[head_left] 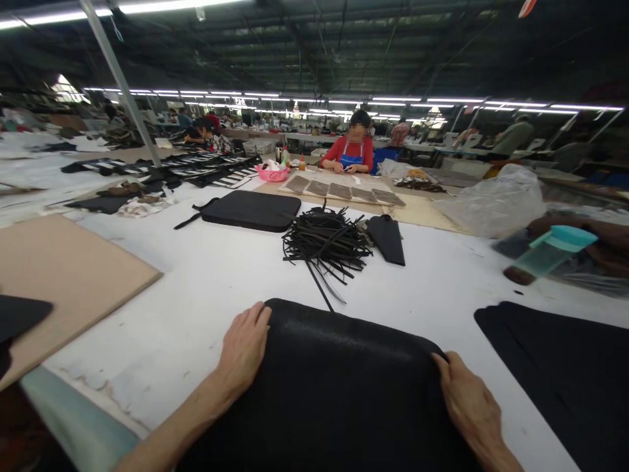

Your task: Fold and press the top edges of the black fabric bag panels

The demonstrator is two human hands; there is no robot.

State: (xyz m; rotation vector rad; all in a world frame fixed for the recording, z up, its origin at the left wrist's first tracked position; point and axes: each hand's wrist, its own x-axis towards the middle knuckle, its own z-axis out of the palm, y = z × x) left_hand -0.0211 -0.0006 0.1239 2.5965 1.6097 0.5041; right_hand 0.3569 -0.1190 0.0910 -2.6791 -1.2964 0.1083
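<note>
A large black leather-like panel (344, 387) with rounded corners fills the near middle, its lower part running out of the picture. My left hand (246, 344) grips its left edge close to the far corner, fingers pressed together. On the opposite side, my right hand (466, 396) holds the right edge near the other far corner, thumb on top and the remaining fingers mostly hidden. Just beyond the panel lies a pile of thin black strips (327, 239), a few of them trailing toward it. Behind, a black rounded rectangular piece (253, 211) rests flat with a strap at its left.
Black sheets (565, 373) lie at right, near a bottle with a turquoise lid (555, 252) and a clear plastic bag (496, 200). A tan board (73, 275) covers the left. A small black tapered piece (387, 239) sits beside the strips. A co-worker (351, 151) sits across the table.
</note>
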